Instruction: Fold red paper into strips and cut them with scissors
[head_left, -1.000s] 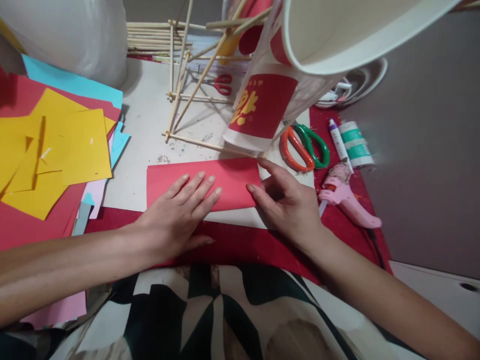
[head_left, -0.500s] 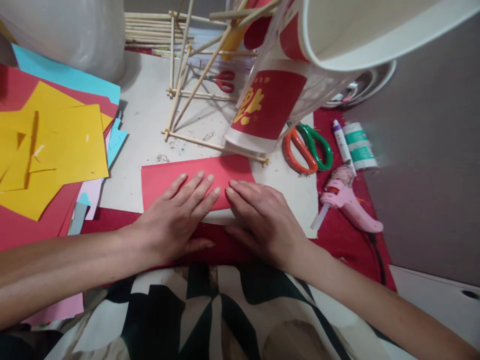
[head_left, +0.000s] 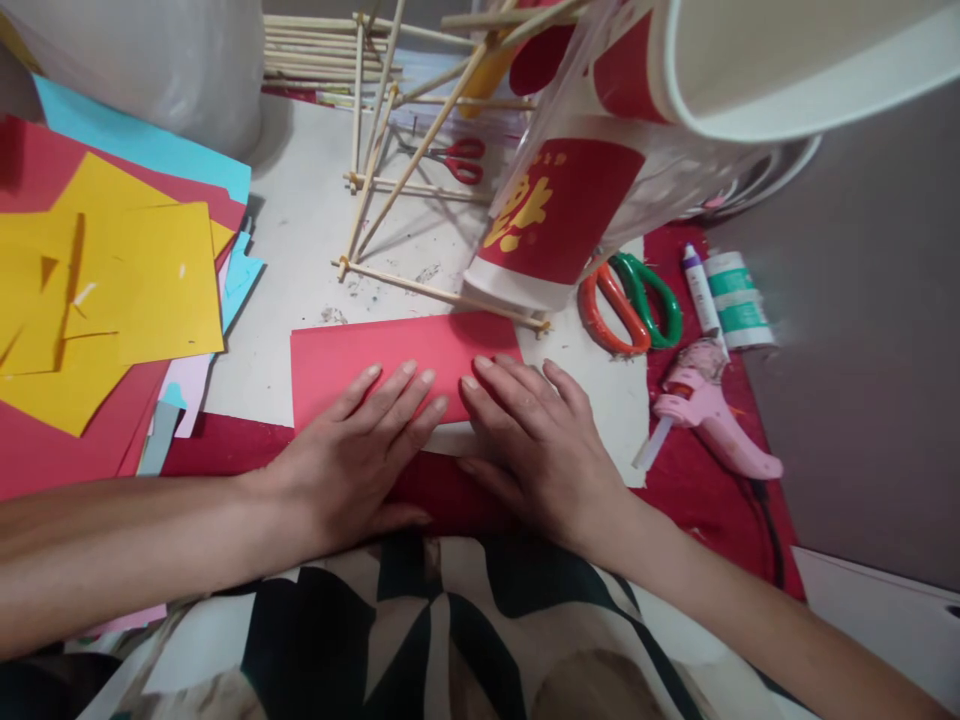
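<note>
Nearest us, at the middle of the counter's (head_left: 225, 445) front edge, our left hand (head_left: 360, 450) and right hand (head_left: 536, 440) lie flat and apart from each other, fingers stretched over the red paper (head_left: 330, 370), clamped on nothing. The paper rests on the front part of the white board (head_left: 285, 240). If we press unevenly, we judge it could skew or crease off line. Toward the counter's right edge, the glue gun (head_left: 701, 400) points its nozzle at the board; if hot, it could burn a straying right wrist. Pushed away from us, the paper could nudge the stick frame (head_left: 442, 294), whose near corner sits just beside the paper's far right corner, and perhaps upset the tall paper cup (head_left: 581, 215). Our hands hide most of the paper's near edge, so we cannot tell whether it is folded. Farther off, the cup hides the large scissors' (head_left: 634, 285) blades, and the view's top edge crops both cup and frame.
</note>
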